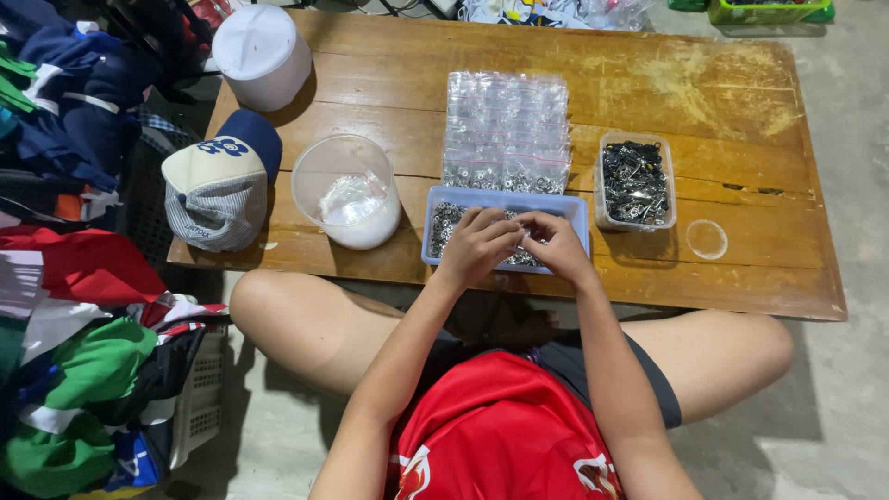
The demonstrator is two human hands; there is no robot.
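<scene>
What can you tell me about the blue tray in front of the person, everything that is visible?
The blue tray is a shallow, rectangular box of pale blue plastic, open on top. It lies flat near the front edge of the wooden table, between a clear tub and a small clear box. It holds many small silver metal parts. The left hand and right hand are over its middle and hide much of it. Clear bags lie just behind it.
</scene>
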